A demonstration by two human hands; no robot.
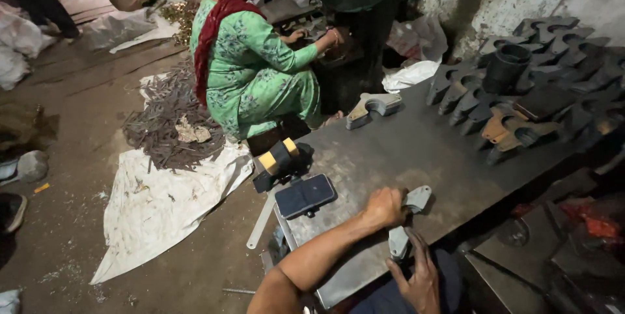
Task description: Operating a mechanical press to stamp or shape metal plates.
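Grey metal bracket [407, 219]: flat, angular, dull cast finish, forked end with a curved notch. It lies at the near edge of the dark steel worktable [416, 144]. Left hand [385, 206] is clenched over its upper end; right hand [416, 278] grips the lower end from below, fingers spread. A phone [305, 195] lies just left. Similar brackets [521, 102] are piled at the far right.

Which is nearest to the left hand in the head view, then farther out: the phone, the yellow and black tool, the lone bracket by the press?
From the left hand:
1. Phone, flat on the table just left of it.
2. Yellow and black tool, beyond the phone at the table's corner.
3. Lone bracket, up the table near the crouching person.
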